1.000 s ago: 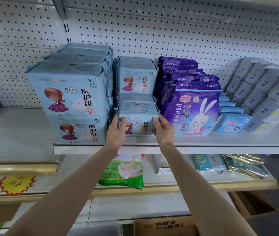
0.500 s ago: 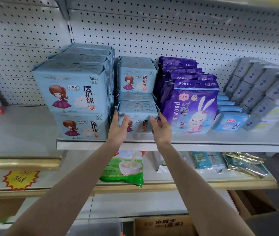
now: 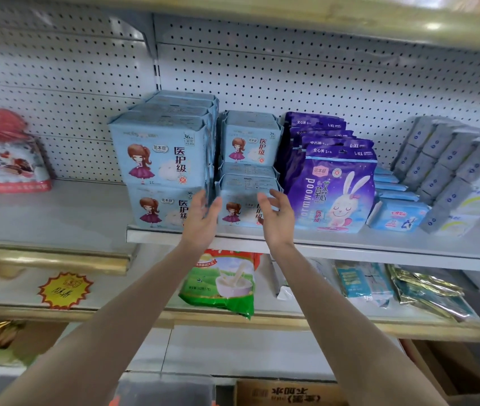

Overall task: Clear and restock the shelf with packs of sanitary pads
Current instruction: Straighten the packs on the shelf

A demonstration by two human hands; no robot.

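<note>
Half a second ago both palms were pressed to the sides of the small light-blue plastic-wrapped pad pack with a cartoon girl [image 3: 243, 210]. Now the left hand [image 3: 202, 221] and right hand [image 3: 277, 218] have drawn back towards the person. Both are open with fingers loosely spread, palms facing each other, holding nothing. The pack stays on the white metal shelf [image 3: 379, 249] at its front edge, just beyond and between the two hands. This looks like a release after squaring it into place, so this column seems restocked.

Directly above the hands' gap sits a second small pack of the same kind [image 3: 249, 143]. Further pack tops show behind both, so at least four in that column.

Beyond the left hand are two large light-blue packs [image 3: 159, 159] stacked at the front, with about four rows going back.

Beyond the right hand stand at least four purple rabbit-print pouches [image 3: 332, 189] in a file. Farther right is a row of about five flat blue packs [image 3: 400, 216], then leaning grey-wrapped packs [image 3: 449, 171] too many to count surely.
</note>
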